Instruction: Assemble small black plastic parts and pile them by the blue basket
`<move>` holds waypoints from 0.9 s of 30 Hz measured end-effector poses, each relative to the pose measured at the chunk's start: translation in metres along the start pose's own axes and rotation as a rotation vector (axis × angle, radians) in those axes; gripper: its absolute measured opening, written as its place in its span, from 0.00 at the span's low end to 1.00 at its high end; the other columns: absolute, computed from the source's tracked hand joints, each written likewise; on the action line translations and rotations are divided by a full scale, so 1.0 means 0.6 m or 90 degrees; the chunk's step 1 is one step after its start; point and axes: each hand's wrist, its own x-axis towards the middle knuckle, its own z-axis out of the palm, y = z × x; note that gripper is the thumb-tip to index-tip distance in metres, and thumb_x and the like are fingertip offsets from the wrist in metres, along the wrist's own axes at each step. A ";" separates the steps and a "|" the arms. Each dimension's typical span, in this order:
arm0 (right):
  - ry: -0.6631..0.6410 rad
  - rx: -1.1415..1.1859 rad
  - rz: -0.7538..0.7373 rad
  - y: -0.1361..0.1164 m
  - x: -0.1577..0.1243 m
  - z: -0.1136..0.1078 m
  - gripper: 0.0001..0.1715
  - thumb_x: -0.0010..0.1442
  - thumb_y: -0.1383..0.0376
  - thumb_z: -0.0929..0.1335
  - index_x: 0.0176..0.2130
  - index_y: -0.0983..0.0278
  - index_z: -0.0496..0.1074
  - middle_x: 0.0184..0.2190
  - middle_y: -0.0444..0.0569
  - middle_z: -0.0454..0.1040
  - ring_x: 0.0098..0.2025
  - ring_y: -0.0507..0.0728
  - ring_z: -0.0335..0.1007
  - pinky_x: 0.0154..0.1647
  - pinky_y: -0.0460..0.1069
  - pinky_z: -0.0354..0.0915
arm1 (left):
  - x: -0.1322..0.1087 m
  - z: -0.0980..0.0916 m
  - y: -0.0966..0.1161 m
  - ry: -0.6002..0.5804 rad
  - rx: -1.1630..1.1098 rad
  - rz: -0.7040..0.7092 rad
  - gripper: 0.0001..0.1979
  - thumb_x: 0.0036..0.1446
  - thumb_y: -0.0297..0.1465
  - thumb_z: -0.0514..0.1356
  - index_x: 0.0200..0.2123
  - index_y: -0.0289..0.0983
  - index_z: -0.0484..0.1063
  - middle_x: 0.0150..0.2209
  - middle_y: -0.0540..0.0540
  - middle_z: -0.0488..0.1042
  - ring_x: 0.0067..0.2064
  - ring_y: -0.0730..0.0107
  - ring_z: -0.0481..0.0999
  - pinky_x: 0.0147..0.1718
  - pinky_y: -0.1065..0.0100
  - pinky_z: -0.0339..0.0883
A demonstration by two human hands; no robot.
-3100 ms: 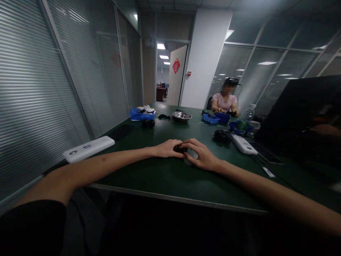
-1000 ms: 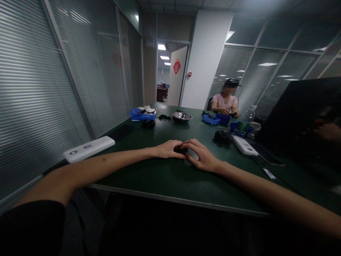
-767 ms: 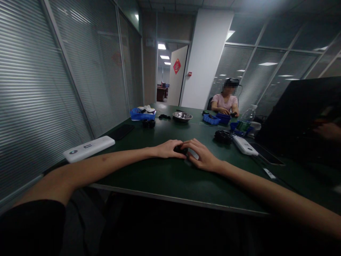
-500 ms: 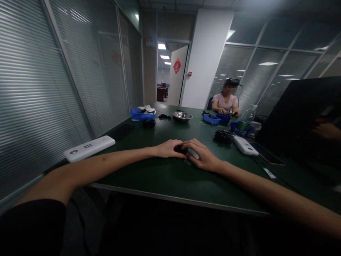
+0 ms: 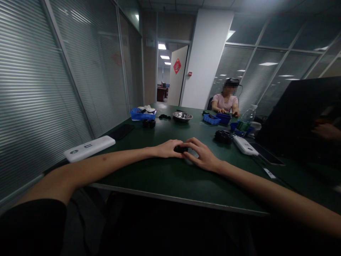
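Note:
My left hand (image 5: 168,148) rests on the table with thumb and fingers closed around a small black object (image 5: 180,149). Its exact kind cannot be made out. From the other side, my right hand (image 5: 203,156) arches over the table. Its thumb and index fingertip pinch the right end of the same black object. Under my right palm lies a pale, partly see-through piece (image 5: 192,155), mostly hidden by the fingers.
On the green table (image 5: 165,177) stand a steel bowl (image 5: 182,116), blue baskets (image 5: 211,119), a plastic bottle (image 5: 246,122), a black bundle (image 5: 223,137) and white devices (image 5: 89,148). A person (image 5: 226,101) sits at the far side. A dark panel (image 5: 301,113) rises at right.
My right thumb has moved up and left onto the black object's end, and the right fingers have shifted slightly. My left hand stays where it was.

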 end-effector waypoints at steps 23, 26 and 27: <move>-0.014 0.032 -0.056 -0.006 0.005 -0.005 0.19 0.65 0.70 0.64 0.54 0.59 0.70 0.52 0.54 0.74 0.53 0.64 0.69 0.54 0.63 0.68 | 0.001 0.000 0.005 0.010 -0.005 0.004 0.24 0.56 0.51 0.65 0.44 0.36 0.72 0.42 0.45 0.73 0.44 0.60 0.73 0.43 0.63 0.63; -0.016 0.039 -0.056 -0.004 0.005 -0.005 0.19 0.64 0.72 0.64 0.53 0.59 0.69 0.52 0.54 0.75 0.52 0.64 0.69 0.53 0.62 0.68 | 0.001 0.000 0.005 0.006 -0.001 0.008 0.24 0.56 0.51 0.65 0.42 0.36 0.72 0.41 0.45 0.73 0.44 0.61 0.72 0.43 0.63 0.63; -0.015 0.042 -0.055 -0.003 0.005 -0.004 0.19 0.64 0.72 0.64 0.53 0.59 0.69 0.52 0.54 0.75 0.52 0.64 0.69 0.53 0.62 0.68 | 0.001 0.000 0.005 0.006 0.000 0.010 0.24 0.56 0.51 0.65 0.42 0.36 0.72 0.40 0.45 0.73 0.43 0.61 0.72 0.42 0.63 0.62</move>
